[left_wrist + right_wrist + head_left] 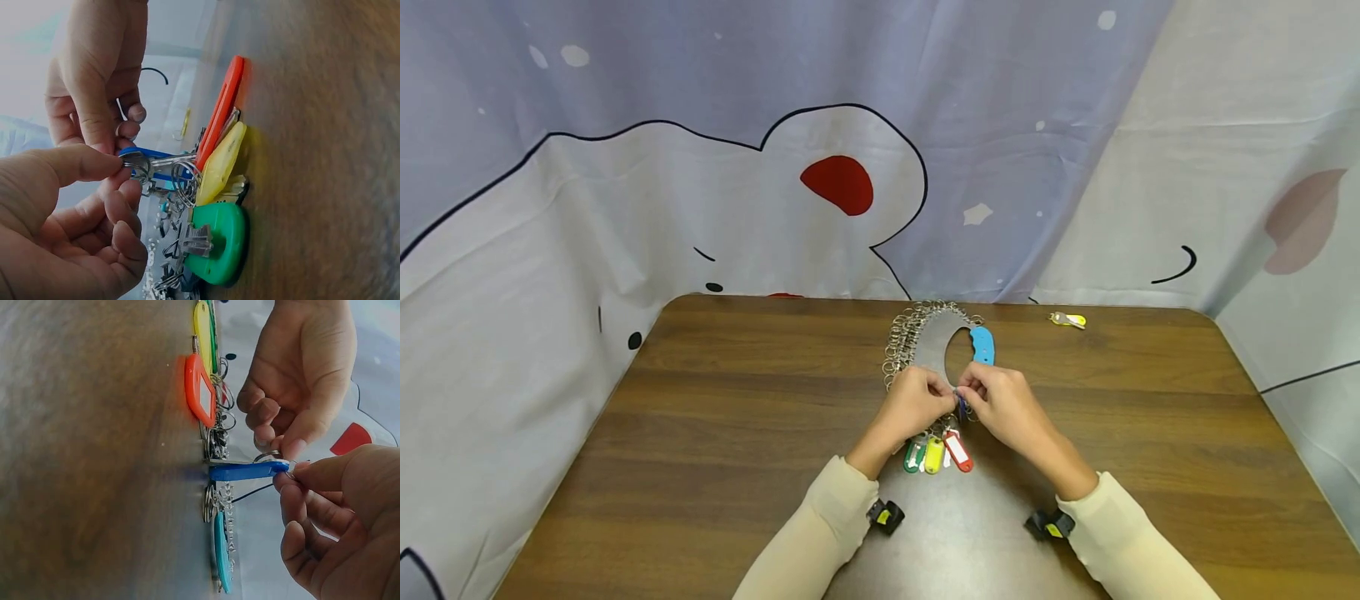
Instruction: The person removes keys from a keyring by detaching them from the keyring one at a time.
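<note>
A crescent-shaped metal key holder (931, 342) with a light blue handle (982, 346) lies on the table, metal rings lining its outer edge. At its near end both hands meet over a blue key tag (250, 470) with a silver key (172, 160). My left hand (917, 402) pinches a thin split ring (267, 454) at the tag's end between thumb and index finger. Opposite it, my right hand (1003, 404) pinches the same end of the tag, its fingertips partly hiding the ring. Red (957, 452), yellow (933, 456) and green key tags (914, 457) lie just below the hands.
Toward the back right of the wooden table (737, 417) lies a single yellow key tag (1067, 320) with a key. A printed curtain (700, 208) hangs behind the table and along its sides.
</note>
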Demonstrator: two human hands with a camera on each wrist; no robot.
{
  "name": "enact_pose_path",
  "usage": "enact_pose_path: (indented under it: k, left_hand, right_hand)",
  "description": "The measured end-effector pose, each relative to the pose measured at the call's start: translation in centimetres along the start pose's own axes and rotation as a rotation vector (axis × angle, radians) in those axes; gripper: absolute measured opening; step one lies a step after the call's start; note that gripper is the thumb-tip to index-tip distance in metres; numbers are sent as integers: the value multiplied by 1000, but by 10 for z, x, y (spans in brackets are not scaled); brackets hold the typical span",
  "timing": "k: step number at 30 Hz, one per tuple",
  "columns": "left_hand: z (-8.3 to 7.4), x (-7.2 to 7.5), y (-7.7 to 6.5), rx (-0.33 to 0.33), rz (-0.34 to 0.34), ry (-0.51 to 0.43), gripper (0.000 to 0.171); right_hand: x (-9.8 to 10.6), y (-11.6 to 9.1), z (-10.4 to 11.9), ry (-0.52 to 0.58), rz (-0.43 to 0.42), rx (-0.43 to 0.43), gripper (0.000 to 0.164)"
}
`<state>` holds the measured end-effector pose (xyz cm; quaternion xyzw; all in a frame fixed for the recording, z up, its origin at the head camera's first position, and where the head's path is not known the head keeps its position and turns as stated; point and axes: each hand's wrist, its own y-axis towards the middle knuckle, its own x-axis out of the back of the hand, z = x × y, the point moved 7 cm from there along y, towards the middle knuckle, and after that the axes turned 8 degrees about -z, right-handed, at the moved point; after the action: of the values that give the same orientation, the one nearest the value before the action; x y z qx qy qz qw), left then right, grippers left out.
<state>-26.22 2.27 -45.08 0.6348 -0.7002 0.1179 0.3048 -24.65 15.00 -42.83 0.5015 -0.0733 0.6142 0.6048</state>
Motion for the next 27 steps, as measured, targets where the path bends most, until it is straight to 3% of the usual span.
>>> enact_pose_path:
  k: [3, 17, 24, 27]
  left_hand:
    - [2, -1, 0, 28, 3, -26, 10]
    - [-3, -2, -1, -76, -9, 10, 15]
    - [-9, -2, -3, -160, -25, 30, 16]
    - [-9, -3, -2, -156, -13, 27, 14]
  right_hand:
    - [1, 0, 1, -3, -2, 6, 13]
    - [0, 0, -7, -28, 4, -41, 12]
    - [-2, 0, -10, -37, 9, -61, 13]
    - [-2, 0, -11, -41, 14, -75, 13]
